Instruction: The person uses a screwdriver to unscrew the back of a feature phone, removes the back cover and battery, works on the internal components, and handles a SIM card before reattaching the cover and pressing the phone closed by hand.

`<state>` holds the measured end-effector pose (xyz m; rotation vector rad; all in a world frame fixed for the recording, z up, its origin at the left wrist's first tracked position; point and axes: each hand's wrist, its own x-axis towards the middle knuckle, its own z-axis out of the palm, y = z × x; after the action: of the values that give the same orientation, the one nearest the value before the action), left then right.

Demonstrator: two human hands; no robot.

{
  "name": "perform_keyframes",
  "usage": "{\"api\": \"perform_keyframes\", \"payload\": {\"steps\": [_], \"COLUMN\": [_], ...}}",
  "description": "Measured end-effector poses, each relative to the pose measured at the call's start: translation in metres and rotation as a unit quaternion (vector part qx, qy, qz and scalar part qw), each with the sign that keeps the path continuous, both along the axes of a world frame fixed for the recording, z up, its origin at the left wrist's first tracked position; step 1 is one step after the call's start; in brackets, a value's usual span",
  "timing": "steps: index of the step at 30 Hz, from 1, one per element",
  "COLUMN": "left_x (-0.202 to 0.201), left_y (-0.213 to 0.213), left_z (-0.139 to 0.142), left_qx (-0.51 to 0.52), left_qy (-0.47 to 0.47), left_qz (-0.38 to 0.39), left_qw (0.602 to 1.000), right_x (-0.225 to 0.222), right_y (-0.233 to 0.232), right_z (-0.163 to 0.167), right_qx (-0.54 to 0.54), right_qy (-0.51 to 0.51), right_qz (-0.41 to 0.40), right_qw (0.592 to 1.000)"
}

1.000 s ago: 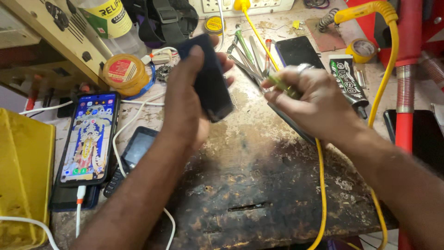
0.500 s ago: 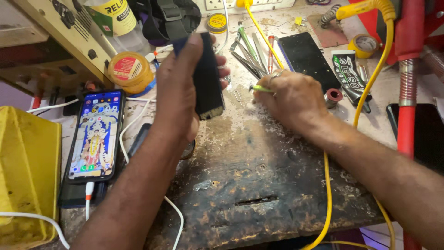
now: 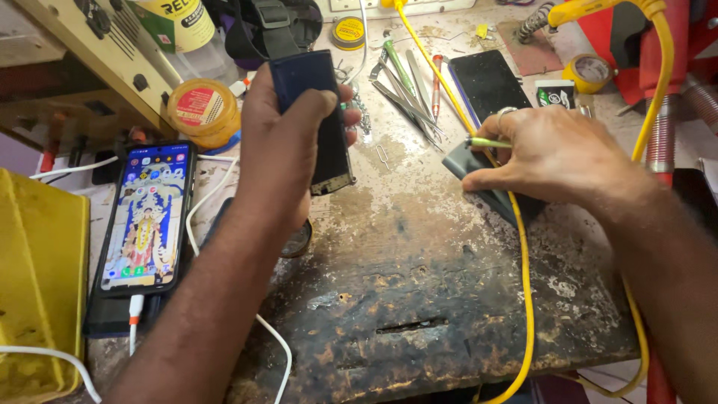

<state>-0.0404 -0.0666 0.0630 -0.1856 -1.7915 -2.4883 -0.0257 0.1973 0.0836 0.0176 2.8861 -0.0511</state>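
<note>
While my left hand (image 3: 280, 138) grips the dark phone (image 3: 318, 123), I keep right-hand fingers (image 3: 486, 179) pinching the green-handled tool (image 3: 486, 142) steady against the dark cover (image 3: 479, 176).

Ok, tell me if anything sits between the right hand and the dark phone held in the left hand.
Nothing visible does: only bare worn benchtop separates the right hand from the dark phone gripped by the left hand.

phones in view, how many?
3, maybe more hidden: dark phone in the left hand; lit phone charging at left; black phone lying behind the right hand.
</note>
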Motion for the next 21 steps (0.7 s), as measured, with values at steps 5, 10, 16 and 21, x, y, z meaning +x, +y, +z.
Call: {"api": "perform_keyframes", "payload": {"steps": [5,10,16,21], "left_x": [0.0,-0.001,0.002,-0.002], "left_y": [-0.002,-0.006,0.004,-0.007], "left_z": [-0.002,-0.002,-0.011,-0.004], "left_qx": [0.005,0.017,-0.008,-0.012], "left_qy": [-0.028,-0.001,0.019,0.072], "left_qz": [-0.007,-0.028,-0.09,-0.033], "left_qw": [1.0,0.999,0.996,0.997], "right_x": [0.006,0.002,0.0,-0.003], "right_y": [0.01,0.009,-0.012,-0.03], "right_z": [0.008,0.004,-0.023,-0.054], "right_qx": [0.074,0.058,-0.14,-0.119], "right_qy": [-0.019,-0.04,0.033,0.187], "right_qz": [0.038,0.013,0.02,0.163], "right_qw": [0.996,0.997,0.989,0.962]}}
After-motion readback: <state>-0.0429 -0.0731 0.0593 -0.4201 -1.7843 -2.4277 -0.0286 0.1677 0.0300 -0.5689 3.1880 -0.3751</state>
